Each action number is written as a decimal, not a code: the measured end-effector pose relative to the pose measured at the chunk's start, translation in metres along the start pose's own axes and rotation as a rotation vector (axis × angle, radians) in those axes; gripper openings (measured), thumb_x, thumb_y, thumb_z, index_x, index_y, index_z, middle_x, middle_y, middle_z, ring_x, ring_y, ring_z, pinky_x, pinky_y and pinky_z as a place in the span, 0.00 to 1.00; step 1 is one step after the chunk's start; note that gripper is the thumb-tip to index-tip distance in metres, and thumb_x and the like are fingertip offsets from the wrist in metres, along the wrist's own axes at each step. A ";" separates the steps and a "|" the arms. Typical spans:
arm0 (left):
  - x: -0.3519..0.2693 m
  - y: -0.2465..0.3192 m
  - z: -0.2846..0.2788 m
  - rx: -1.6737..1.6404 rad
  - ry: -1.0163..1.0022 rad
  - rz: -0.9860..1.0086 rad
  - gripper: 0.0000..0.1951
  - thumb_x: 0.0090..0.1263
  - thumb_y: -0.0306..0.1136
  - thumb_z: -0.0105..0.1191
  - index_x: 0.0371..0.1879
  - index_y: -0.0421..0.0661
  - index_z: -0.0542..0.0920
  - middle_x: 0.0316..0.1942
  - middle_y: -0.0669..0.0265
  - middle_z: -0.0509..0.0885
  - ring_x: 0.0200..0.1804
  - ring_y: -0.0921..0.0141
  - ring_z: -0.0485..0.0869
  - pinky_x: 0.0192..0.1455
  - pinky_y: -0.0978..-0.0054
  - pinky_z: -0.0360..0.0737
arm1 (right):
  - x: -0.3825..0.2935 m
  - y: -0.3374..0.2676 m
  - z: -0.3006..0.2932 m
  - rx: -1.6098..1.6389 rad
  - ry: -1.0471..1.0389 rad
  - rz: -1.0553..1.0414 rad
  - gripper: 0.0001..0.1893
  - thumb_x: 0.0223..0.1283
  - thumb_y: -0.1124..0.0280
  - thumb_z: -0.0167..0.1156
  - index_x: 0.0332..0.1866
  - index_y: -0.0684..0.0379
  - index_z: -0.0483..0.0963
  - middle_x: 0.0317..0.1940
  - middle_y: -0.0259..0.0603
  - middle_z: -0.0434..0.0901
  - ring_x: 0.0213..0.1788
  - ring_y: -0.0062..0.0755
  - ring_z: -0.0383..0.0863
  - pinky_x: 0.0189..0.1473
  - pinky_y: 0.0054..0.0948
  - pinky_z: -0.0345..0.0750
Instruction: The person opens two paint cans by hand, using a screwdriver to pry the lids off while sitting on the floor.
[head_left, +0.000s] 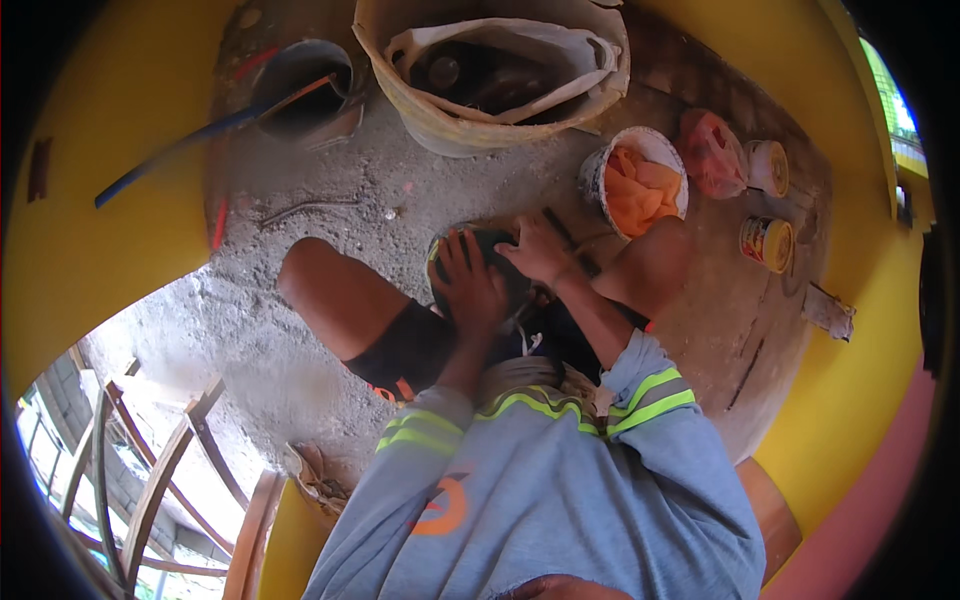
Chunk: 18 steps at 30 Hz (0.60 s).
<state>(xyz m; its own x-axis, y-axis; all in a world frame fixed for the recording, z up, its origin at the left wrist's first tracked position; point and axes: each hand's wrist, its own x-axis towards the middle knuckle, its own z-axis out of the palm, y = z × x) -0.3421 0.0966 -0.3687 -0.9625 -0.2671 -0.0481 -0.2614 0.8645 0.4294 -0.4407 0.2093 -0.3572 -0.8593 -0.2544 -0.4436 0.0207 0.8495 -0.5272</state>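
Note:
A dark rounded object (508, 279) with a yellow-green edge lies between the person's bent knees; its kind cannot be told. My left hand (471, 283) rests on top of it, palm down with the fingers spread. Just to the right is my right hand (536, 249), its thumb at the object's upper right edge and its fingers partly bent; whether it holds anything is unclear. Close by on the right, a dark bar-like thing (559, 227) lies partly behind that hand. A white bucket (592, 180) with orange cloth (637, 191) stands near the right knee.
Ahead stand a large tub (450, 139) with a sack-like liner and a grey bucket (304, 56) crossed by a blue-and-brown rod (180, 146). To the right are a red plastic bag (709, 154) and two lidded jars (769, 169). A bent metal rod (307, 208) lies on the rough floor, bordered by yellow walls.

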 end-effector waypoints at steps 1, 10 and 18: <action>0.001 -0.001 0.000 0.002 0.008 0.001 0.38 0.69 0.42 0.46 0.77 0.40 0.55 0.78 0.48 0.54 0.79 0.50 0.52 0.74 0.40 0.46 | 0.003 -0.001 0.003 0.000 0.004 -0.007 0.28 0.54 0.55 0.70 0.49 0.69 0.74 0.47 0.62 0.79 0.51 0.61 0.80 0.52 0.46 0.77; 0.001 -0.021 -0.021 -0.186 0.048 -0.117 0.34 0.67 0.38 0.51 0.74 0.45 0.62 0.75 0.49 0.59 0.76 0.51 0.59 0.74 0.47 0.55 | 0.041 -0.028 -0.007 -0.137 -0.291 0.000 0.25 0.44 0.60 0.76 0.44 0.67 0.78 0.42 0.59 0.82 0.49 0.56 0.81 0.50 0.43 0.78; 0.002 -0.023 -0.005 -0.116 0.105 -0.144 0.35 0.64 0.39 0.54 0.74 0.53 0.64 0.71 0.50 0.64 0.74 0.51 0.62 0.71 0.50 0.63 | 0.032 -0.030 -0.011 -0.060 -0.220 -0.125 0.27 0.41 0.59 0.79 0.38 0.69 0.74 0.36 0.58 0.79 0.43 0.56 0.79 0.45 0.43 0.76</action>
<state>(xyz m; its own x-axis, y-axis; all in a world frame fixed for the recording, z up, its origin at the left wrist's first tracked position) -0.3376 0.0738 -0.3744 -0.9013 -0.4326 -0.0245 -0.3794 0.7608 0.5265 -0.4742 0.1805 -0.3472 -0.7211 -0.4477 -0.5287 -0.1145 0.8297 -0.5463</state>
